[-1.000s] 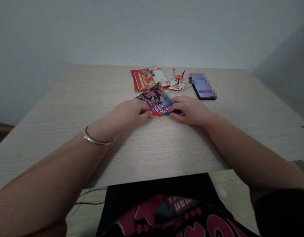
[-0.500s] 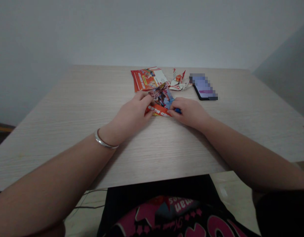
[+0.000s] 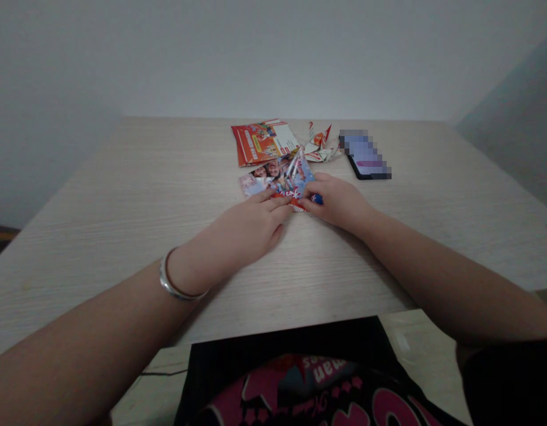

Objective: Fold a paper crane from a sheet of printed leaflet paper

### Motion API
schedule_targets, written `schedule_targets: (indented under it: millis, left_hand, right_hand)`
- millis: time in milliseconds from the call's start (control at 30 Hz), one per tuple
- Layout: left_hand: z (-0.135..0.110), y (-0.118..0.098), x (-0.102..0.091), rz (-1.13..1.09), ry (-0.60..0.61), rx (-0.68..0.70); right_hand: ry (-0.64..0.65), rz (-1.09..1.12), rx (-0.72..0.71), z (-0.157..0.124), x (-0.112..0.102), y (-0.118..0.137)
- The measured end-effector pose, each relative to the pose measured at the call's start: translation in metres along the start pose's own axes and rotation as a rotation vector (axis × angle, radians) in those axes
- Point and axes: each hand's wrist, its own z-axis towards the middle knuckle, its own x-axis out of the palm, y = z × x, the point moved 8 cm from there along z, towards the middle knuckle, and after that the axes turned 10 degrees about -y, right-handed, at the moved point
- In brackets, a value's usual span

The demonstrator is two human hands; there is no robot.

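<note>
The left hand (image 3: 251, 228), with a silver bangle (image 3: 180, 284) at its wrist, lies palm down with its fingers stretched out and slightly apart; their tips rest on the near edge of a printed sheet (image 3: 277, 177) without closing around it. The sheet is on the tabletop (image 3: 144, 195) between the two hands, its left part spread out and a pointed corner rising toward the far side. It looks like thin, glossy paper: almost weightless, easy to bend, a little slippery under the fingertips, and likely to crease or tear if pulled hard. Its edges and corners seem the best holds, with flat pressure to steady the middle. At its right end the right hand (image 3: 338, 198) has its fingers curled to the thumb, seemingly pinching that near corner, where a dark blue patch shows.

The tabletop is pale, wood-grained and looks smooth, so loose paper may slide on it. Left to right along its far part are a stack of leaflets (image 3: 251, 145), just beyond the sheet, a folded paper shape (image 3: 318, 147) close beside it, and a phone (image 3: 366, 160) whose screen is pixelated. A plain pale wall (image 3: 273, 59) stands behind; a greyer surface (image 3: 522, 124) slants in at far right.
</note>
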Motion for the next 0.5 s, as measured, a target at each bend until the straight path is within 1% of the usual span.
schedule_targets:
  millis: [100, 167, 267, 367, 500]
  left_hand:
    - [-0.002, 0.0, 0.003, 0.02, 0.007, 0.004]
    - [-0.003, 0.001, 0.006, 0.043, 0.035, 0.001]
    - [-0.005, 0.001, 0.01, 0.078, 0.073, 0.011]
    - [-0.006, 0.001, 0.01, 0.099, 0.075, 0.02]
    - [-0.006, 0.001, 0.01, 0.107, 0.091, 0.022]
  right_hand:
    - [-0.007, 0.002, -0.008, 0.0, 0.002, 0.0]
    - [-0.031, 0.013, -0.011, 0.0, 0.001, 0.0]
    - [-0.096, 0.059, -0.013, 0.0, -0.005, -0.002]
    - [-0.144, 0.1, -0.048, -0.003, -0.012, -0.002]
    - [-0.139, 0.129, -0.109, -0.01, -0.016, 0.003]
